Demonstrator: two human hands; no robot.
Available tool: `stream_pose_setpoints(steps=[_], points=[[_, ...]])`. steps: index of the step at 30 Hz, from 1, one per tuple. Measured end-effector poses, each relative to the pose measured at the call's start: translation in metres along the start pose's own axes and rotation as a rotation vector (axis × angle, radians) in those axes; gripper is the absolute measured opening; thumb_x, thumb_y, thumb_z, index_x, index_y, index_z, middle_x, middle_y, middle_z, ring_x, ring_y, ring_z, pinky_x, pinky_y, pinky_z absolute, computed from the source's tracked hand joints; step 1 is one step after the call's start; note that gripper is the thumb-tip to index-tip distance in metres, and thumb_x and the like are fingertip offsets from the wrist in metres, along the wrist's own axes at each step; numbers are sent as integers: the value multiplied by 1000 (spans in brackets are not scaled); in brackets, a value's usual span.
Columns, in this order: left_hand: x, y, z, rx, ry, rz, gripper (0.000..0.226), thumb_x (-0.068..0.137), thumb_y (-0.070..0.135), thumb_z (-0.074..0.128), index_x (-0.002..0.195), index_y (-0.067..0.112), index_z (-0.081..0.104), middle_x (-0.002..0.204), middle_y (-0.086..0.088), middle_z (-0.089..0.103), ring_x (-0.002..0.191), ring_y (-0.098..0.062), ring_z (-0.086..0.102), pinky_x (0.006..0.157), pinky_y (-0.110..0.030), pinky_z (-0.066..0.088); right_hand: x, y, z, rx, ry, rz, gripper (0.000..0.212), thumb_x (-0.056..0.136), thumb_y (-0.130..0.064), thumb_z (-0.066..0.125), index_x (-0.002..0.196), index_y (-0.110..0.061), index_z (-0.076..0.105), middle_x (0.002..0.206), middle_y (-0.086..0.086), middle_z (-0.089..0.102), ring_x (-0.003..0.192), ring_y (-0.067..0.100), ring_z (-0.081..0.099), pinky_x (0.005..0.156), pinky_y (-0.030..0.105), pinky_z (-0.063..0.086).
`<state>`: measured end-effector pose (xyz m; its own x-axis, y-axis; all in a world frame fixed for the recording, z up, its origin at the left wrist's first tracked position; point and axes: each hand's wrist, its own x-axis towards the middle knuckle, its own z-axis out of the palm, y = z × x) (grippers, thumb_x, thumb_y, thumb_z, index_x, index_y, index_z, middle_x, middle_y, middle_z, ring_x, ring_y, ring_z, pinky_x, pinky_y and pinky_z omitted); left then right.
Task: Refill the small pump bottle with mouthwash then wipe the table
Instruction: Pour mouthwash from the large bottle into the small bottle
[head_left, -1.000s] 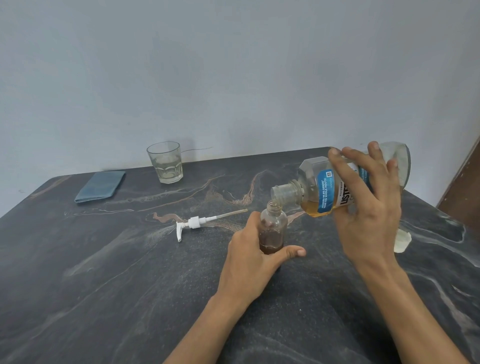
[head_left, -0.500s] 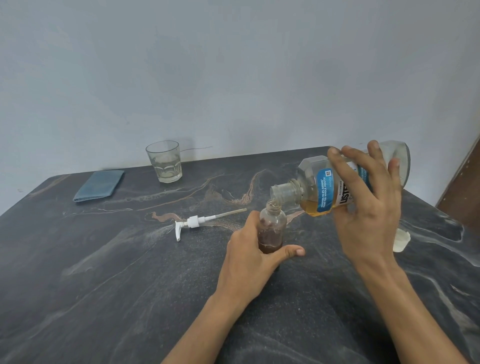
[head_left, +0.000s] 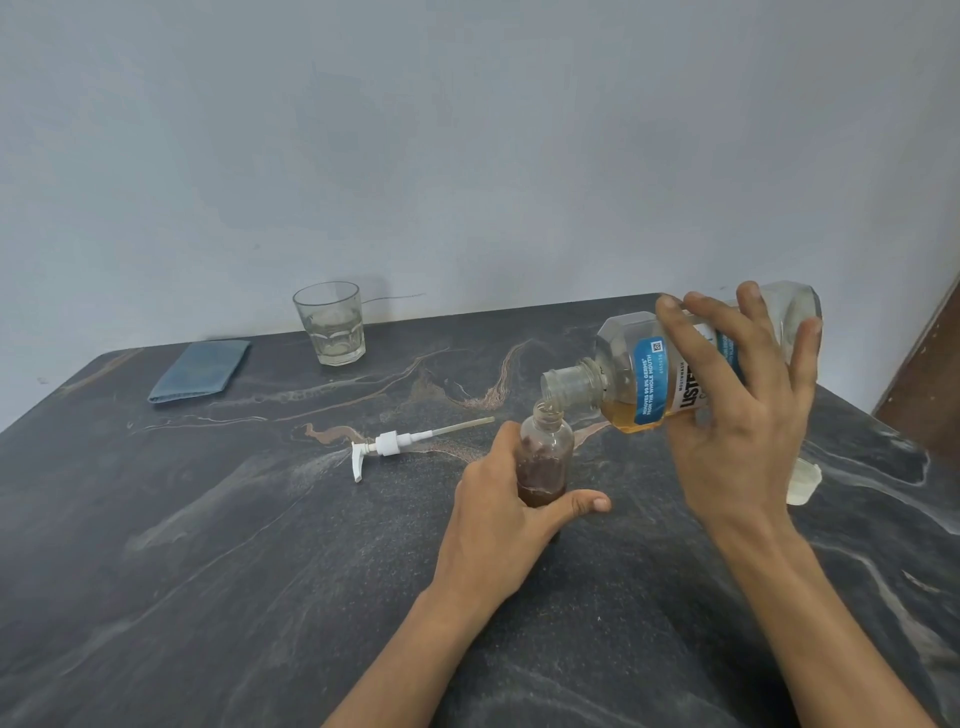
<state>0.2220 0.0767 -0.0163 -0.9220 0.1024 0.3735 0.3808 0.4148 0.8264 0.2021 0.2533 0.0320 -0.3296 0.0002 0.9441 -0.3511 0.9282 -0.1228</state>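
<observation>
A small clear bottle (head_left: 545, 447) stands upright on the dark marble table (head_left: 208, 571), its mouth uncovered and brownish liquid in its lower part. My left hand (head_left: 498, 514) grips it around the base. My right hand (head_left: 737, 415) holds the large mouthwash bottle (head_left: 639, 379) tipped almost level, its open neck right over the small bottle's mouth. Amber liquid lies along the big bottle's lower side. The white pump head (head_left: 395, 444) with its dip tube lies on the table to the left.
A folded blue cloth (head_left: 200, 370) lies at the back left. A drinking glass (head_left: 330, 322) with a little water stands near the wall. A white cap (head_left: 804, 480) lies behind my right wrist. A brown door edge (head_left: 930, 384) shows at the right.
The mouthwash bottle's neck has sunk slightly closer to the small bottle's mouth. Both hands keep their grips in nearly the same place.
</observation>
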Motion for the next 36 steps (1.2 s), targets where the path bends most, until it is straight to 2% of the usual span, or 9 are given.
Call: stream_pose_setpoints(steps=[3, 14, 21, 26, 36], points=[[0, 0, 1, 3, -2, -2, 70, 57, 72, 71, 107, 27, 51, 96, 13, 65, 90, -10, 62, 79, -34, 55, 0, -1, 0, 1, 3, 4, 83, 66, 18, 71, 132, -25, 44, 129, 7, 55, 136, 20, 31, 117, 37, 3], [1, -1, 1, -10, 7, 2, 66, 57, 71, 72, 103, 28, 51, 90, 11, 64, 84, -10, 60, 75, -33, 54, 0, -2, 0, 23, -1, 10, 81, 68, 18, 67, 133, -26, 43, 128, 6, 54, 136, 23, 32, 117, 38, 5], [0, -1, 1, -9, 7, 4, 66, 57, 70, 73, 103, 27, 52, 89, 10, 63, 81, -10, 59, 73, -29, 53, 0, -1, 0, 16, 11, 0, 83, 67, 20, 68, 132, -25, 43, 130, -2, 45, 135, 23, 32, 117, 36, 3], [0, 0, 1, -14, 4, 2, 68, 58, 70, 73, 106, 27, 52, 93, 12, 65, 87, -11, 62, 77, -36, 55, 0, -1, 0, 21, -3, 5, 84, 66, 21, 65, 133, -25, 42, 130, 1, 46, 136, 24, 31, 117, 37, 4], [0, 0, 1, -13, 12, 13, 70, 57, 73, 71, 105, 27, 52, 92, 11, 65, 86, -12, 62, 75, -36, 54, 0, -3, -1, 12, 0, 10, 83, 67, 19, 67, 133, -25, 43, 130, 3, 50, 136, 24, 32, 117, 36, 4]])
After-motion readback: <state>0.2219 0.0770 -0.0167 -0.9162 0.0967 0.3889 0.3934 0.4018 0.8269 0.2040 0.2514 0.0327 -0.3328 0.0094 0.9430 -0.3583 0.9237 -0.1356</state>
